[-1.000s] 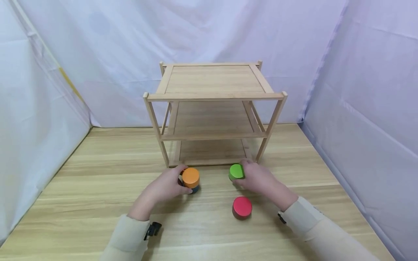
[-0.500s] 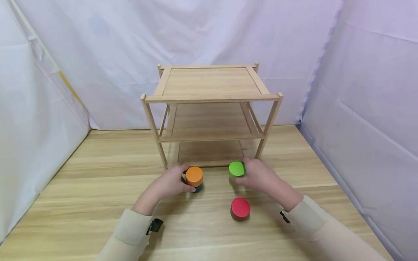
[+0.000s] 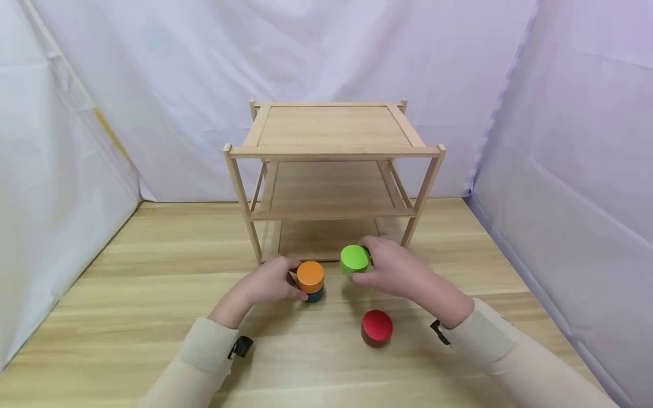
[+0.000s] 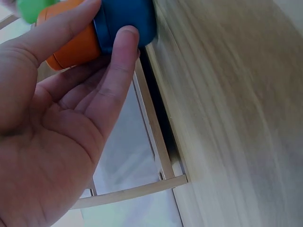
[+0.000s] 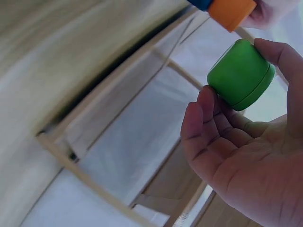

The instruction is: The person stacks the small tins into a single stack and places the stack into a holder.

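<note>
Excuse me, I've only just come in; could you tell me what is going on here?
A person is handling small round containers at a wooden tabletop. The left hand grips a stack low down, an orange container on top of a blue container. The right hand holds a green container off the tabletop, just right of the stack and not touching it. A red container stands nearer the person, with a three-tier wooden shelf behind.
</note>
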Demonstrator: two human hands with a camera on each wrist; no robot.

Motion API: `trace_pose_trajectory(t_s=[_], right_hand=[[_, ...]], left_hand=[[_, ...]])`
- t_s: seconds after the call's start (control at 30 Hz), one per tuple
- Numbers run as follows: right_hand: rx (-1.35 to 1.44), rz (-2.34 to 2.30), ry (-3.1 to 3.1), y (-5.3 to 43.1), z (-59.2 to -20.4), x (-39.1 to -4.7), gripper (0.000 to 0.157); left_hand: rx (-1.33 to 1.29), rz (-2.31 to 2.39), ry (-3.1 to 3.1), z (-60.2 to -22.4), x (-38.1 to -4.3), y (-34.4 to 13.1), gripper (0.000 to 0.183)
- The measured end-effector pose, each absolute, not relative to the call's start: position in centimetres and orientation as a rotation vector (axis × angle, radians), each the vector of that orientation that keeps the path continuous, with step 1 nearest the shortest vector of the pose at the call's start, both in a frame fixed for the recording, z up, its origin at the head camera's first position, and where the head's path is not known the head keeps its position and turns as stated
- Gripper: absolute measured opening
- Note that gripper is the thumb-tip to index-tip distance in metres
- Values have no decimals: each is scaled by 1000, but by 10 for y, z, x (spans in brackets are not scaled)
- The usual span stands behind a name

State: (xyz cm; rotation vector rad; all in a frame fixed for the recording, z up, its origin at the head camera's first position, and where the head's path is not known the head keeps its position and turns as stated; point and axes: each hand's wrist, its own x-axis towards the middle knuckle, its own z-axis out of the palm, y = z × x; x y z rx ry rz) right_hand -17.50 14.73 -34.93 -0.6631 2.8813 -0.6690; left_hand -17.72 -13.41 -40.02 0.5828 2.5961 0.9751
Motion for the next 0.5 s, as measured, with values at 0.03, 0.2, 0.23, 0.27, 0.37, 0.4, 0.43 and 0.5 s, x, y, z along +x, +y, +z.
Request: trace_pose_trajectory(t_s=[0.03, 0.2, 0.23, 0.27, 0.37, 0.4, 0.43, 0.5], right_hand=[[-680, -685, 2871, 144, -347, -175, 49], [-754, -739, 2840, 127, -336, -176, 50], [-767, -745, 2836, 124, -335, -177, 50], [-780, -743, 2832, 121, -334, -177, 49], [-811, -743, 2808, 112, -333, -179, 48], [-817, -742, 2801, 109, -333, -179, 47], [-820, -736, 2796, 107, -334, -180, 47], [-810, -735, 2779, 103, -335, -180, 48]], left_hand=[[597, 969, 2597, -400, -178, -135, 49], [647, 980, 2585, -400, -181, -134, 43], [658, 983, 2582, -400, -182, -134, 42], [663, 984, 2578, -400, -182, -134, 42], [670, 969, 2569, -400, -184, -133, 41], [674, 966, 2565, -401, -184, -133, 40], [672, 967, 2560, -401, -184, -133, 41], [678, 968, 2551, -403, -185, -133, 40]])
